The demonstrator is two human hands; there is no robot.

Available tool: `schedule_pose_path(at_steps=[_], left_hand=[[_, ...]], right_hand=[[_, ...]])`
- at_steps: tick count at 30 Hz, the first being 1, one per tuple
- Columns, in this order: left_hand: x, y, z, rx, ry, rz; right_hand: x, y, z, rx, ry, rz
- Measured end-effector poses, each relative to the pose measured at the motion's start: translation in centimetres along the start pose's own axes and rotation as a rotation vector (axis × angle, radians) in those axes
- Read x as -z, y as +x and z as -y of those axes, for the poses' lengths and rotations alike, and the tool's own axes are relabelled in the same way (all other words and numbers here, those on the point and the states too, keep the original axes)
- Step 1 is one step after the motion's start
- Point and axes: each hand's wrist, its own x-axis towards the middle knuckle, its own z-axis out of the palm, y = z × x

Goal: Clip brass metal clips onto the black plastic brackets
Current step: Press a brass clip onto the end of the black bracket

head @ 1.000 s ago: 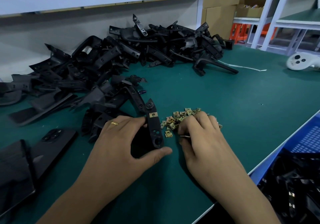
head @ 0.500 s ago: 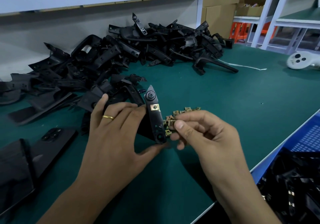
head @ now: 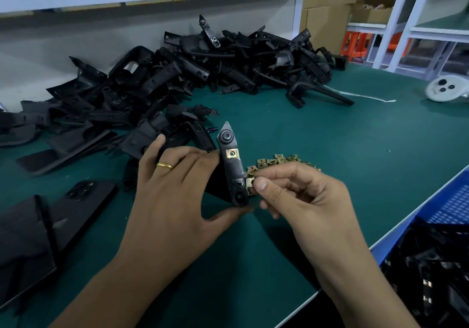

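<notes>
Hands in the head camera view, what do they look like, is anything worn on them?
Both forearms are bare, with no sleeves, gloves or watch in view. The left hand wears a plain gold ring on one finger. The right hand shows no jewellery, and its nails are short and unpainted.

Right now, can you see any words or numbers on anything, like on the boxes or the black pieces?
No readable text anywhere.
Cardboard boxes: plain, no print visible.
Bracket in the left hand: no lettering.
Brass clip pinched by the right hand: too small to tell.
Phone on the table: no logo visible.
White device: round spots only, no words.
</notes>
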Motion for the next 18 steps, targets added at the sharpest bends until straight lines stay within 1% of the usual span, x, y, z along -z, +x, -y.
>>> schedule_pose_path(at_steps=[8, 12, 15, 18], left_hand=[[-0.1, -0.1, 0.0, -0.036, -0.047, 0.026], [0.1, -0.1, 0.1, -0.056, -0.052, 0.045], [0.2, -0.2, 0.1, -0.104, -0.088, 0.039], [0.2, -0.2, -0.2, -0.190, -0.181, 0.014]], right_hand=[[0.1, 0.0, 0.1, -0.002, -0.007, 0.049], [0.2, 0.0, 0.2, -0.007, 0.034, 0.093], [0.7, 0.2, 0.3, -0.070, 0.106, 0.183], [1.4, 0.5, 0.5, -0.153, 0.143, 0.291]])
